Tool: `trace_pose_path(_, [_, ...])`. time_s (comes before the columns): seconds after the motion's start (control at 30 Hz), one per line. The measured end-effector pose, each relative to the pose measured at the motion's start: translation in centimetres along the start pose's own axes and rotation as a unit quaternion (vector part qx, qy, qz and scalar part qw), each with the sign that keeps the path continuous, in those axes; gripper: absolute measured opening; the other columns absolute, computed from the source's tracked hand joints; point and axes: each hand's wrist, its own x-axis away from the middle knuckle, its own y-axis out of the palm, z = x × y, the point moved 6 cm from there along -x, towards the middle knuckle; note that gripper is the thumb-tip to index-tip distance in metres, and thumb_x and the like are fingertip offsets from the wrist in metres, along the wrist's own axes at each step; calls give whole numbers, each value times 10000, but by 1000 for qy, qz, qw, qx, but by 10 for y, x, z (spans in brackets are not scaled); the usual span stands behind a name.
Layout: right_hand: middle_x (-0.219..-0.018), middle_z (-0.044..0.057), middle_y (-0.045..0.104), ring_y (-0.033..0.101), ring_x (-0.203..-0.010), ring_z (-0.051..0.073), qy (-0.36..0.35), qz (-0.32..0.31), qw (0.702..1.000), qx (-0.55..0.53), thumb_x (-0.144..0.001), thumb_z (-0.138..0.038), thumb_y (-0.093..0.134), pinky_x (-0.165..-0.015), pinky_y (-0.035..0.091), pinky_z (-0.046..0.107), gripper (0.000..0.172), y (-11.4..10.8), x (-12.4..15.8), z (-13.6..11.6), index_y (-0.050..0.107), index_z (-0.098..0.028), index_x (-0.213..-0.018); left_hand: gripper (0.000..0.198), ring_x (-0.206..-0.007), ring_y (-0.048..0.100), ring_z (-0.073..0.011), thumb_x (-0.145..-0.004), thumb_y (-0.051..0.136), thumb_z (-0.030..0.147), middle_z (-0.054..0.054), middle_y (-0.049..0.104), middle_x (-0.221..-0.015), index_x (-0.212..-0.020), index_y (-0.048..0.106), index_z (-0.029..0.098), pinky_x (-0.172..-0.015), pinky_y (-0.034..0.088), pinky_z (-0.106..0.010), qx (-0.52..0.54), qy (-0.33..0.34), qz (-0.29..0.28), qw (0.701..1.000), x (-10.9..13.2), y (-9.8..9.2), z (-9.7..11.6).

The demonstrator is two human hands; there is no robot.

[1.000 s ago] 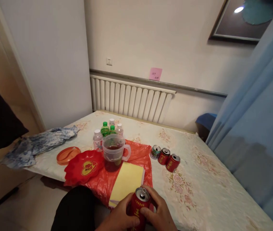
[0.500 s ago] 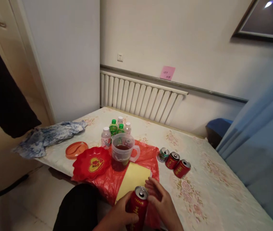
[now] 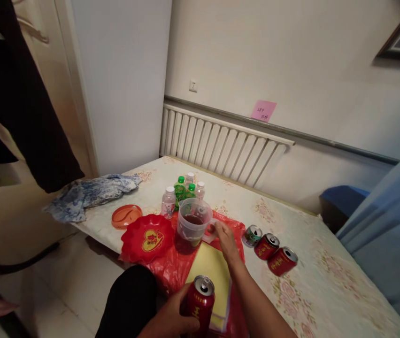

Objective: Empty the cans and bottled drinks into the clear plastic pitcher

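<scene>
My left hand (image 3: 175,313) is wrapped round a tall red drink can (image 3: 203,303) with yellow lettering, near the bottom of the view. The can stands upright, its silver top and pull tab facing up. Ahead of it, my right hand (image 3: 225,238) has its fingers closed at the handle of a clear plastic pitcher (image 3: 195,231). Dark brown liquid partly fills the pitcher, which stands on a red plastic bag (image 3: 166,278). A yellow notebook or pad (image 3: 210,267) lies on the bag, partly under my right forearm.
Right of the bag stand a small green can (image 3: 252,236) and two red cans (image 3: 282,261). Several small bottles (image 3: 168,203) cluster behind the pitcher. To its left lie a red scalloped plate (image 3: 136,241) and an orange lid (image 3: 126,217). Blue-white cloth (image 3: 94,195) hangs over the table's left edge.
My right hand has left the can's side and reached forward to the pitcher's handle. My left hand keeps hold of the can. The view has swung slightly left.
</scene>
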Motion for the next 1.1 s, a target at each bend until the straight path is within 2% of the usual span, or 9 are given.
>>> trace_pose_path(0.1, [-559,-23,566,519,-564,150,3,-27,999,-19,-854,-563,541,-593,422,275,433,12,-8,0,577,-205,-613,789,-1063,614,-298,-545,649,78,-32,698,-1169,-1315,527,205,-872,476,-369,9,3,1,1000,4,-2,5])
trace_pose_path(0.23, [-479,-56,453,413,-482,118,8,-31,998,-48,-818,-554,594,-512,343,257,449,24,-9,-4,482,-215,-546,817,-1056,622,-286,-547,644,71,-33,689,-1201,-1341,510,210,-877,481,-366,24,-7,0,1000,8,-1,13])
trace_pose_path(0.4, [-488,-82,377,331,-472,98,9,32,995,-92,-789,-565,604,-462,264,244,434,38,-2,-9,456,-216,-577,794,-1079,614,-285,-554,656,72,-21,699,-1168,-1327,530,202,-928,471,-382,26,22,-8,999,10,-5,19])
trace_pose_path(0.53, [-483,-95,341,290,-470,93,4,86,989,-123,-763,-561,625,-456,240,246,434,36,2,-16,428,-223,-575,840,-1096,607,-281,-549,666,65,-15,691,-1185,-1359,506,215,-942,466,-373,14,19,1,1000,17,-10,20])
trace_pose_path(0.7, [-480,-99,320,262,-462,86,-20,115,983,-143,-788,-506,640,-455,225,247,443,5,2,-51,386,-227,-557,799,-1075,613,-295,-570,660,78,-27,689,-1187,-1346,522,209,-903,480,-370,-1,-9,43,999,24,-16,19])
trace_pose_path(0.8, [-480,-103,309,251,-458,80,-35,122,982,-140,-773,-470,681,-453,212,247,432,-23,6,-81,402,-220,-559,782,-1079,611,-301,-577,689,103,-36,689,-1176,-1336,529,208,-925,476,-396,15,17,39,999,18,-18,17])
trace_pose_path(0.93, [-467,-98,324,251,-442,74,-18,136,983,-119,-774,-453,704,-439,194,242,423,-64,22,-110,425,-211,-568,800,-1165,575,-311,-576,739,149,-56,661,-1232,-1341,513,218,-1014,427,-444,49,62,9,997,-1,-20,22])
trace_pose_path(1.1, [-472,-88,318,251,-437,74,42,156,985,-59,-791,-488,691,-433,211,234,466,-107,54,-126,405,-209,-553,819,-1214,549,-319,-549,756,151,-76,624,-1306,-1327,507,206,-1048,409,-444,40,101,-3,994,-40,-23,43])
